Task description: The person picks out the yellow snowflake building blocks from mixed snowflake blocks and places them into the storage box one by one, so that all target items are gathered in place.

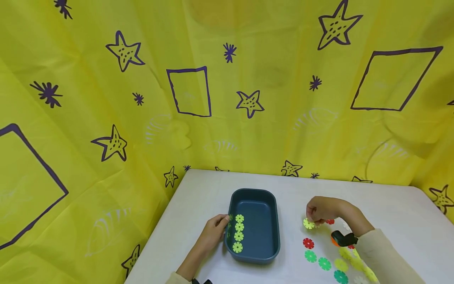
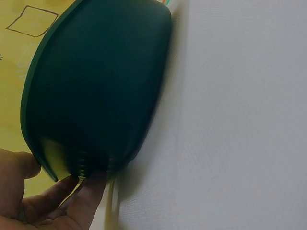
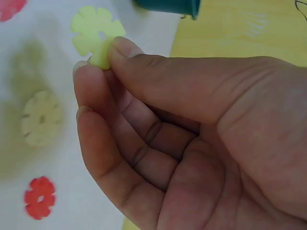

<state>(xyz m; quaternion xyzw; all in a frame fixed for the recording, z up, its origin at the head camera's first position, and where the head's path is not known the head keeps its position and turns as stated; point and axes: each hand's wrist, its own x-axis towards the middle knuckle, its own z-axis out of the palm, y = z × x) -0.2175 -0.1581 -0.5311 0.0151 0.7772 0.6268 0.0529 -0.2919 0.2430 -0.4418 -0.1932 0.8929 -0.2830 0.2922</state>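
A dark blue-green rectangular tray stands on the table, with several yellow-green notched discs lined up along the left side of its floor. My left hand holds the tray's left wall; in the left wrist view its thumb is at the rim and fingers lie against the outside. To the right of the tray, my right hand pinches a yellow notched disc between thumb and fingertips, above the table. Its other fingers curl inward without holding anything visible.
Loose discs lie around the right forearm: a red disc, a green disc, a darker green disc, several yellow discs and pale ones. The white table meets a yellow patterned curtain behind and at the left.
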